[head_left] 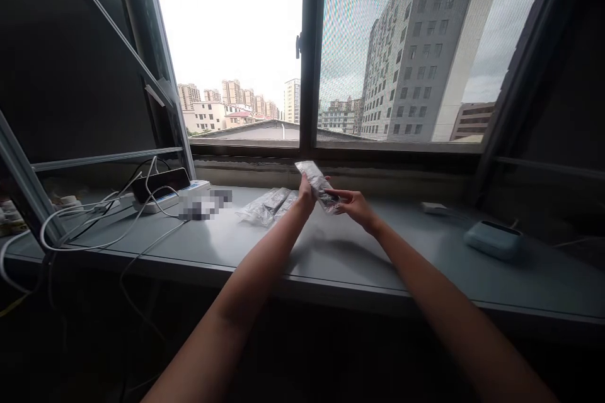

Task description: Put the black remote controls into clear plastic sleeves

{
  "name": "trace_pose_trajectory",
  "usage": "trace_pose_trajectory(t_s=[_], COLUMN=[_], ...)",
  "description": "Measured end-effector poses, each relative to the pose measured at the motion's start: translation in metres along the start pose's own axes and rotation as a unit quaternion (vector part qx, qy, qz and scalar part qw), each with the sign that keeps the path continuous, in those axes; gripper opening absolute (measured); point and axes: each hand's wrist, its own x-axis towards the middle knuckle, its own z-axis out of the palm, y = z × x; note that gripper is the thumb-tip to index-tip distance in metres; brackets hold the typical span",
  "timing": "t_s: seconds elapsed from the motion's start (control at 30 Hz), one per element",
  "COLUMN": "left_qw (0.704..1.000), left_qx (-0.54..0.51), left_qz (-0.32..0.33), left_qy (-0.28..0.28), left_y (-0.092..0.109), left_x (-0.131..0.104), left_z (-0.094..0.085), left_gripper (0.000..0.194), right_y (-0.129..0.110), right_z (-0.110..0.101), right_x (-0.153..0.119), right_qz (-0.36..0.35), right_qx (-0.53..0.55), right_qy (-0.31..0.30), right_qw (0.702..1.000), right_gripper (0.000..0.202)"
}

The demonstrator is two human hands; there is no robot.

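A clear plastic packet [319, 185] with something dark inside hangs tilted above the desk [340, 252]. My left hand [306, 192] is closed around its left side. At the packet's lower right end, the fingers of my right hand [355, 206] pinch its edge. What lies inside cannot be made out through the shiny wrapping. More clear plastic packets [267, 206] rest on the desk just left of my left forearm, with greyish contents.
To the left, a dark phone-like device [161, 186] leans on a white power strip [198, 189] among looping white cables [94, 245]. A blurred patch sits beside it. On the right are a blue-grey box [493, 239] and a small white adapter [433, 208]. A window stands behind.
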Motion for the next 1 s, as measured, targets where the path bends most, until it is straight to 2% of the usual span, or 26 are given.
trace_pose_trajectory(t_s=[0.1,0.17,0.3,0.37,0.47,0.6,0.8,1.0], left_qw=[0.997,0.995,0.995,0.995,0.995,0.999,0.999,0.997], left_qx=[-0.022,-0.029,-0.041,-0.037,-0.021,-0.003,0.022,0.054], left_qz=[0.02,0.015,0.014,0.02,0.014,-0.007,-0.021,-0.049], left_qy=[0.072,0.099,0.086,0.093,0.096,0.036,0.025,0.022], left_y=[0.003,0.004,0.003,0.001,-0.001,-0.002,-0.003,-0.008], left_x=[0.001,0.002,0.004,0.006,0.007,0.006,0.003,0.004], left_z=[-0.007,-0.011,-0.009,-0.007,-0.004,-0.003,-0.001,-0.004], left_gripper=[0.069,0.067,0.06,0.053,0.047,0.05,0.054,0.056], right_y=[-0.001,0.0,0.002,0.003,0.005,0.004,-0.001,-0.006], right_z=[0.003,0.004,0.003,0.001,-0.001,0.001,0.004,0.006], right_x=[-0.001,-0.002,-0.001,0.0,0.0,-0.002,-0.007,-0.008], right_qz=[-0.003,-0.002,-0.019,-0.039,-0.052,-0.042,-0.072,-0.067], right_qx=[-0.011,-0.028,-0.092,-0.119,-0.141,-0.189,-0.226,-0.275], right_qy=[-0.027,-0.036,-0.02,-0.006,-0.004,0.004,0.072,0.091], right_qw=[1.0,0.999,0.995,0.992,0.989,0.981,0.969,0.955], right_gripper=[0.05,0.05,0.075,0.079,0.068,0.047,0.033,0.022])
